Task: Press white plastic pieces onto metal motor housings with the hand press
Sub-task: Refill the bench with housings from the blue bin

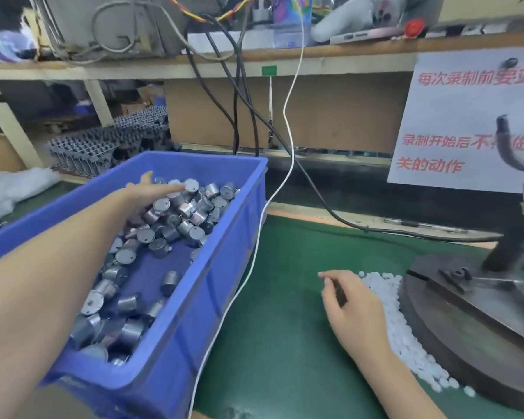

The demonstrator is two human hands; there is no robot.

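As parts are gathered at a green-matted workbench (285,297), a large blue plastic crate (224,267) of small cylindrical metal motor housings (161,243) sits at left, and a dark iron hand press (466,303) with a round base stands at right. A heap of small white plastic pieces (384,287) lies on the mat against the press base. The person's left hand (146,192) stretches into the crate, fingers straight, reaching toward a housing at the far end with nothing gripped. The right hand (351,303) hovers over the white heap, fingers curled; whether it pinches a piece cannot be told. The step looks like picking up parts, with pressing not yet begun. Next, a housing needs carrying to the press and a piece seating on it. A white paper sign (466,116) behind the press, partly hidden, reads in red "每次录制前要站" and "录制开始后不…关的动作".
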